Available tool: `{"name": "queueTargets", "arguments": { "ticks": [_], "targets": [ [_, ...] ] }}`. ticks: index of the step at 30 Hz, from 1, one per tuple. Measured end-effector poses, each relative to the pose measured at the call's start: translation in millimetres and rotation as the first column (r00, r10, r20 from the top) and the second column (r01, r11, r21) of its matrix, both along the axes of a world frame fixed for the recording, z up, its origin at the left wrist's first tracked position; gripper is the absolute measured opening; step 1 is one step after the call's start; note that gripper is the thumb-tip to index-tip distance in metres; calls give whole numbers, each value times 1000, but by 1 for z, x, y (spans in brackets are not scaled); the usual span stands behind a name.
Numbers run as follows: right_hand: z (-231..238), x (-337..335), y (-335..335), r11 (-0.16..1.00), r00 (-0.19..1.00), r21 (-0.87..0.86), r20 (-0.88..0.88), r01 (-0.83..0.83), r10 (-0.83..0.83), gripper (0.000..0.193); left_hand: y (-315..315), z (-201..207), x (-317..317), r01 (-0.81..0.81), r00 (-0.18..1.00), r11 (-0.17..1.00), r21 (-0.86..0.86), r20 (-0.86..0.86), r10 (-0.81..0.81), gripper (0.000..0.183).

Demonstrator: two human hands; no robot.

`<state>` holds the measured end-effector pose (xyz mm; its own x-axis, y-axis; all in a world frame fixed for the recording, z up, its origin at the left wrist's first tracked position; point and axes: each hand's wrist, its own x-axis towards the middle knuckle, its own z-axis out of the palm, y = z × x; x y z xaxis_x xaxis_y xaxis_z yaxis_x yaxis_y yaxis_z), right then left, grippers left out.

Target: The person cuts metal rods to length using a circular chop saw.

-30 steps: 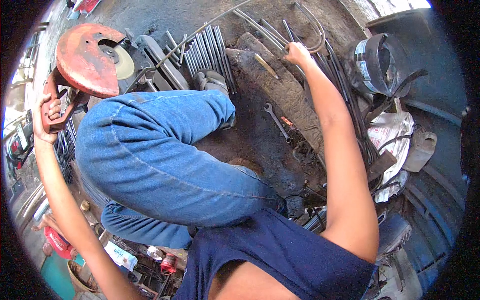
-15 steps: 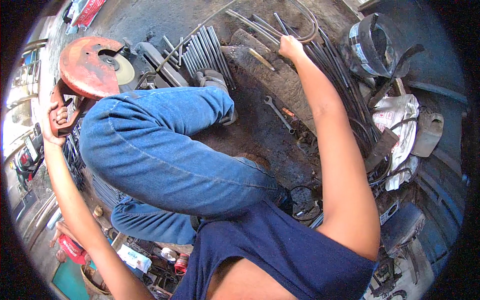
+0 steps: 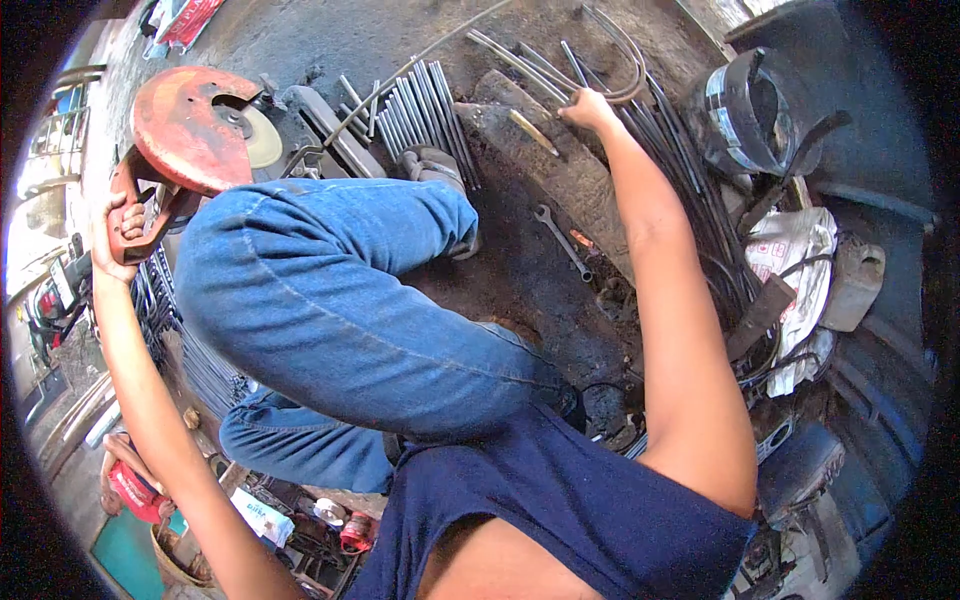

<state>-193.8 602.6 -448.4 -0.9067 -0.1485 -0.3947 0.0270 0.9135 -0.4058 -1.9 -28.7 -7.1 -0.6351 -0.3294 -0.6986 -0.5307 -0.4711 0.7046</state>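
My left hand [image 3: 127, 236] is wrapped round the looped handle [image 3: 152, 240] of an orange cut-off saw [image 3: 190, 130] at the left. Its pale cutting disc [image 3: 264, 142] shows beneath the worn guard. Farther off at the upper right, my right hand [image 3: 594, 110] is closed on thin metal rods [image 3: 515, 62], its fingers partly hidden. A long thin rod [image 3: 425, 65] runs slantwise from beside the saw toward the top. Next to the saw lies a row of short cut metal rods [image 3: 425, 105], by my shoe [image 3: 432, 163].
A wrench [image 3: 562, 243] and a wooden plank [image 3: 590, 170] lie on the dark ground. Long dark rods [image 3: 670, 145] and a black bucket [image 3: 745, 110] are at the right, near a white sack [image 3: 800, 270]. Another person in red [image 3: 135, 485] is at the lower left.
The view has tilted slightly. My right hand stays at the rods, with its wrist bent more and its fingers pointing farther left. My left hand keeps its grip on the saw handle.
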Motion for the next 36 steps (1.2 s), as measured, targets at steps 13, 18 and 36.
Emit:
{"name": "queueTargets", "arguments": {
  "ticks": [13, 18, 36],
  "targets": [
    [135, 46, 1, 832, 817, 35, -219, 554, -534, 61, 22, -1, 0, 61, 997, 987, -150, -35, -67, 22],
    [228, 24, -26, 861, 759, -205, -408, 465, -507, 57, 11, -10, -4, 108, 993, 661, -742, 108, -41, 64],
    [517, 106, -305, 585, 394, -273, -915, -764, 88, 26, 131, 76, 111, -233, 492, 972, 18, -861, 134, 41]
  ]
}}
